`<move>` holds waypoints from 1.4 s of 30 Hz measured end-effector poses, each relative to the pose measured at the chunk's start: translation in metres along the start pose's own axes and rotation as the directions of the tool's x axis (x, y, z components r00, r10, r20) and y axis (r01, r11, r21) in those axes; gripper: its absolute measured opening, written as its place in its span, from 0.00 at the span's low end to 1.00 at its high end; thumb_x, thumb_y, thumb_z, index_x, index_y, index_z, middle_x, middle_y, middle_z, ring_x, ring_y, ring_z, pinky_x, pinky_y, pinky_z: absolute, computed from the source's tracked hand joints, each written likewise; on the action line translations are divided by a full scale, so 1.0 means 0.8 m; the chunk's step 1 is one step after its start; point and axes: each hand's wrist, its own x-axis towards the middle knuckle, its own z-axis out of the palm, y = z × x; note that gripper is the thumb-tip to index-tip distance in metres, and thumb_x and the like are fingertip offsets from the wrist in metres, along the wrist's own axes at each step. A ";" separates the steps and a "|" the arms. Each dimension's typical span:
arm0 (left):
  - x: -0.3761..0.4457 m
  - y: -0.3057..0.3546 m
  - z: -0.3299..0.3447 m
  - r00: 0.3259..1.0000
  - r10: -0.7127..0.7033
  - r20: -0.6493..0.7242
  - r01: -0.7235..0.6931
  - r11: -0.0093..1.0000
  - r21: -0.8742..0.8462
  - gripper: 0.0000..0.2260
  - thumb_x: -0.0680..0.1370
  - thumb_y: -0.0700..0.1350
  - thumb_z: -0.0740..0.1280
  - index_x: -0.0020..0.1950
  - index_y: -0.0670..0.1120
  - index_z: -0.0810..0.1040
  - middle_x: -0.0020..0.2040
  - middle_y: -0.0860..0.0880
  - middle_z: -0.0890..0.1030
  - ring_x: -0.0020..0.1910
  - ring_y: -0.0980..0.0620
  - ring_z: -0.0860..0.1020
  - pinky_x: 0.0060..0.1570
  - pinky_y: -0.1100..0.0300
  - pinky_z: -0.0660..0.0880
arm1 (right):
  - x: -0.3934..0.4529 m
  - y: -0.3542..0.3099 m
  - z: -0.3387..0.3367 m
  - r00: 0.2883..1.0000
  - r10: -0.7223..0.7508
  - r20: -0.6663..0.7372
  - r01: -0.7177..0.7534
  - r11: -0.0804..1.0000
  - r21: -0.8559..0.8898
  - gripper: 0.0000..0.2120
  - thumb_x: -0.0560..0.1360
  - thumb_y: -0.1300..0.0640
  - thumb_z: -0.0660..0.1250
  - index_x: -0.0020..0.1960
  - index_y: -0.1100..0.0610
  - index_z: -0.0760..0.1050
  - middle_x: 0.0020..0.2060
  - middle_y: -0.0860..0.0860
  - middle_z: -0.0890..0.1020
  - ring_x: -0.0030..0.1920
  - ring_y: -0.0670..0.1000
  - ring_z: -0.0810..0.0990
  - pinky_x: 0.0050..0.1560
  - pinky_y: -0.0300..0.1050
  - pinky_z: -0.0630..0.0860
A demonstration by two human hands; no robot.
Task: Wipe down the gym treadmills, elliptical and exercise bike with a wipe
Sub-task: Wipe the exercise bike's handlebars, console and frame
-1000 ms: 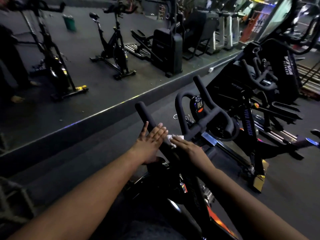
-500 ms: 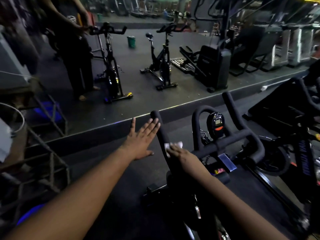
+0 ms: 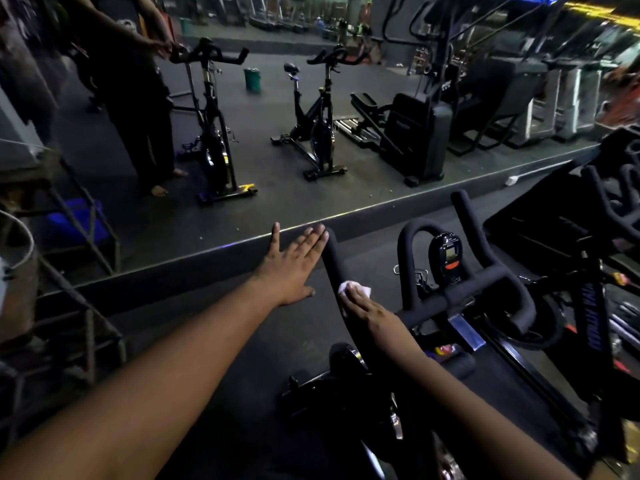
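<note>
The right hand (image 3: 367, 308) presses a white wipe (image 3: 353, 288) against the left prong of the exercise bike's handlebar (image 3: 334, 268), at about five o'clock from the picture's centre; its fingers lie flat and together over the wipe. The left hand (image 3: 294, 268) hovers just beside the prong at its nine o'clock side, fingers straight, thumb spread, holding nothing. To do this stroke well, I judge the wipe should wrap round the foam and run tip to crossbar, the free hand steadying the bar. The bike's saddle and pedals fall outside the frame. Farther off, toward twelve o'clock, the elliptical (image 3: 415, 133) stands dim; treadmills cannot be made out for certain.
</note>
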 end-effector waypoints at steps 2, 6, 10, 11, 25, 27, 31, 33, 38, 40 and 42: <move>0.001 -0.006 0.001 1.000 0.017 -0.012 -0.018 0.999 -0.046 0.51 0.79 0.63 0.65 0.79 0.46 0.27 0.81 0.49 0.29 0.82 0.52 0.40 0.72 0.27 0.34 | 0.005 0.002 -0.011 0.999 0.035 0.029 -0.034 0.999 -0.017 0.34 0.74 0.48 0.48 0.78 0.58 0.64 0.78 0.56 0.64 0.75 0.57 0.69 0.64 0.51 0.77; 0.003 -0.016 -0.005 0.999 0.048 -0.020 -0.051 0.983 -0.175 0.50 0.79 0.58 0.66 0.79 0.47 0.27 0.83 0.50 0.37 0.82 0.54 0.42 0.74 0.29 0.35 | 0.078 -0.005 -0.040 0.989 0.058 -0.134 -0.066 0.996 -0.053 0.31 0.77 0.55 0.50 0.78 0.63 0.63 0.78 0.60 0.64 0.78 0.58 0.62 0.69 0.51 0.72; 0.006 -0.022 -0.009 0.998 0.058 -0.031 -0.065 0.959 -0.278 0.50 0.79 0.55 0.67 0.79 0.49 0.26 0.84 0.49 0.43 0.82 0.55 0.43 0.74 0.30 0.35 | 0.115 -0.014 -0.026 0.994 0.046 -0.099 -0.055 0.994 -0.092 0.28 0.82 0.64 0.54 0.81 0.61 0.56 0.81 0.59 0.56 0.80 0.56 0.51 0.71 0.51 0.69; 0.006 -0.023 -0.008 0.998 0.063 -0.029 -0.069 0.956 -0.287 0.50 0.79 0.54 0.67 0.79 0.48 0.26 0.84 0.49 0.43 0.82 0.55 0.43 0.74 0.30 0.35 | 0.109 -0.015 -0.020 0.992 0.069 -0.104 -0.078 0.994 -0.081 0.30 0.81 0.67 0.57 0.81 0.59 0.55 0.81 0.58 0.55 0.80 0.54 0.50 0.69 0.52 0.71; 0.005 -0.025 0.003 0.994 0.113 -0.011 -0.112 0.967 -0.229 0.50 0.80 0.57 0.66 0.78 0.50 0.24 0.83 0.51 0.35 0.82 0.54 0.38 0.72 0.26 0.37 | 0.070 -0.005 -0.036 0.986 0.124 -0.109 -0.128 0.992 -0.025 0.28 0.77 0.54 0.67 0.76 0.59 0.70 0.77 0.59 0.67 0.70 0.60 0.74 0.62 0.48 0.75; 0.005 -0.024 0.001 0.995 0.104 -0.005 -0.102 0.971 -0.217 0.50 0.80 0.58 0.65 0.77 0.50 0.23 0.83 0.51 0.34 0.82 0.53 0.37 0.72 0.26 0.37 | 0.088 -0.015 -0.016 0.977 0.158 -0.140 -0.164 0.986 -0.027 0.33 0.77 0.52 0.72 0.77 0.60 0.66 0.77 0.61 0.65 0.73 0.60 0.71 0.60 0.52 0.78; 0.004 -0.019 0.003 0.997 0.082 -0.002 -0.081 0.980 -0.180 0.50 0.80 0.59 0.64 0.77 0.49 0.23 0.82 0.51 0.32 0.82 0.54 0.37 0.72 0.25 0.38 | 0.073 -0.032 0.002 0.953 0.184 -0.240 -0.203 0.978 -0.055 0.29 0.80 0.63 0.63 0.79 0.54 0.61 0.78 0.54 0.64 0.73 0.55 0.71 0.55 0.46 0.77; 0.003 -0.016 0.004 0.997 0.072 -0.004 -0.072 0.984 -0.165 0.50 0.80 0.60 0.64 0.78 0.49 0.24 0.82 0.52 0.31 0.82 0.53 0.37 0.72 0.24 0.38 | 0.063 -0.037 -0.007 0.944 0.229 -0.239 -0.258 0.961 -0.098 0.27 0.79 0.61 0.63 0.77 0.51 0.64 0.76 0.50 0.68 0.61 0.57 0.80 0.44 0.47 0.76; 0.004 -0.011 0.007 0.998 0.050 -0.032 -0.053 0.993 -0.102 0.49 0.80 0.61 0.63 0.78 0.48 0.24 0.81 0.51 0.29 0.82 0.53 0.36 0.71 0.23 0.37 | 0.009 -0.018 -0.012 0.995 0.087 -0.049 -0.098 0.935 -0.340 0.26 0.72 0.52 0.59 0.67 0.57 0.78 0.63 0.54 0.81 0.54 0.53 0.85 0.54 0.57 0.80; 0.005 -0.008 0.009 0.999 0.040 -0.032 -0.042 0.996 -0.082 0.49 0.80 0.62 0.62 0.78 0.47 0.24 0.79 0.51 0.27 0.81 0.52 0.36 0.70 0.23 0.36 | -0.011 -0.014 -0.014 0.997 0.073 0.024 -0.059 0.930 -0.363 0.27 0.70 0.49 0.56 0.62 0.56 0.82 0.58 0.52 0.85 0.50 0.48 0.86 0.56 0.71 0.76; 0.005 -0.004 0.012 0.999 0.026 -0.036 -0.028 0.997 -0.067 0.50 0.80 0.63 0.62 0.78 0.46 0.24 0.78 0.50 0.25 0.81 0.52 0.36 0.70 0.23 0.36 | -0.017 -0.011 -0.027 0.997 0.061 0.051 -0.043 0.956 -0.292 0.26 0.74 0.49 0.54 0.64 0.54 0.81 0.60 0.52 0.84 0.56 0.48 0.85 0.60 0.73 0.73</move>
